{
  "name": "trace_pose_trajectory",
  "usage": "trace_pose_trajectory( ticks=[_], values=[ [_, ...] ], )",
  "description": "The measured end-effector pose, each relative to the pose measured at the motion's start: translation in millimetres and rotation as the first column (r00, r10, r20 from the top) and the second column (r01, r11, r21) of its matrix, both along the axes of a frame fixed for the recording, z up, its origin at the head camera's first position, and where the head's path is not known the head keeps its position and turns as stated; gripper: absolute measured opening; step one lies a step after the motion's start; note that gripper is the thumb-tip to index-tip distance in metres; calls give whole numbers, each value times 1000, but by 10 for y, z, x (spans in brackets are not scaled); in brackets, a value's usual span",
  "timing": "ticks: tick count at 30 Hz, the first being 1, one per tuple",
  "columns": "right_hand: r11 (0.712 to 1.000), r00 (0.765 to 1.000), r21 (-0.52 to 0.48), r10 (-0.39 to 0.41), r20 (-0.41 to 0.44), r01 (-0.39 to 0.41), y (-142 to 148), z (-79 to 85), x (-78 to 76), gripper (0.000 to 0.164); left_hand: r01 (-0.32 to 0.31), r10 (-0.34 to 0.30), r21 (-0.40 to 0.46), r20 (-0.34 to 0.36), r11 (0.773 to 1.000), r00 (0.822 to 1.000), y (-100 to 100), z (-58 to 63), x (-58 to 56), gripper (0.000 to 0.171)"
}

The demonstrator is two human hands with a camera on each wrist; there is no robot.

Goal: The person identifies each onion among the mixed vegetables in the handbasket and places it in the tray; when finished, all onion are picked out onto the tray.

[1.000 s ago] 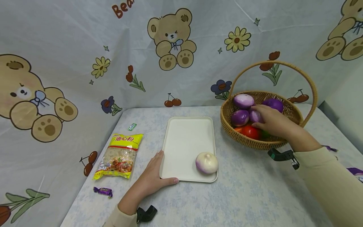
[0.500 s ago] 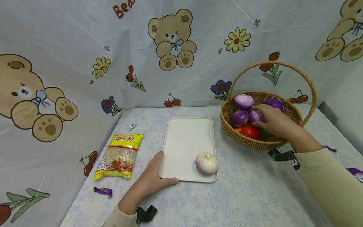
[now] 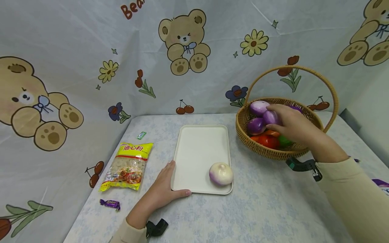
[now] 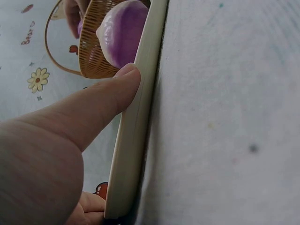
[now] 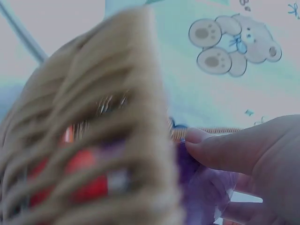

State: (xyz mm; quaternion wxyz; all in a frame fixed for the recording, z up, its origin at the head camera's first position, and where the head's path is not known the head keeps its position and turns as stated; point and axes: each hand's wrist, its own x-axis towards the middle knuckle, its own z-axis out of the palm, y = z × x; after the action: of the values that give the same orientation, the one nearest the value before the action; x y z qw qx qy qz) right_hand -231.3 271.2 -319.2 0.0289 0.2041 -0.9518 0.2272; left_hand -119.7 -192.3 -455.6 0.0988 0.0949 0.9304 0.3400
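My right hand (image 3: 296,125) holds a purple onion (image 3: 271,117) between thumb and fingers, inside the wicker basket (image 3: 263,152). Other purple onions (image 3: 256,126) lie beside it, with a red tomato (image 3: 268,141) and a green vegetable (image 3: 285,141), partly hidden, below. In the right wrist view the basket wall covers much of the held onion (image 5: 199,194). My left hand (image 3: 164,187) touches the near left corner of a white tray (image 3: 200,148), its thumb (image 4: 119,89) straight along the near edge. A white and purple onion (image 3: 221,173) sits at the tray's near right corner.
Left of the tray lies a yellow pasta bag (image 3: 127,167), with a purple wrapped candy (image 3: 110,204) nearer and a small green packet (image 3: 141,135) farther back. The basket's tall handle (image 3: 329,82) arches above it. A purple wrapper (image 3: 381,185) shows at the right edge.
In the last half second my right hand has lifted the purple onion slightly up and to the left, exposing more of the vegetables below. My left hand and the tray have stayed put.
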Motion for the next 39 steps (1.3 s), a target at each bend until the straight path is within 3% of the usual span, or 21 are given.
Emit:
trace_pose_trajectory(
  ticks=[10, 20, 28, 39],
  values=[
    [999, 998, -29, 40, -58, -42, -326, 203, 109, 68, -4, 5, -9, 13, 1000, 1000, 6, 11, 2, 137],
    [984, 975, -55, 161, -156, -171, -708, 284, 243, 65, 1, -1, 4, 3, 1000, 1000, 4, 19, 12, 135],
    [947, 933, -92, 280, -228, -306, -1033, 120, 319, 64, -5, 5, -13, 14, 1000, 1000, -4, 11, 5, 137],
    [934, 941, -125, 326, -93, -336, -1416, -291, 395, 66, 1, -1, -1, 13, 1000, 1000, 7, 45, 9, 135]
  ],
)
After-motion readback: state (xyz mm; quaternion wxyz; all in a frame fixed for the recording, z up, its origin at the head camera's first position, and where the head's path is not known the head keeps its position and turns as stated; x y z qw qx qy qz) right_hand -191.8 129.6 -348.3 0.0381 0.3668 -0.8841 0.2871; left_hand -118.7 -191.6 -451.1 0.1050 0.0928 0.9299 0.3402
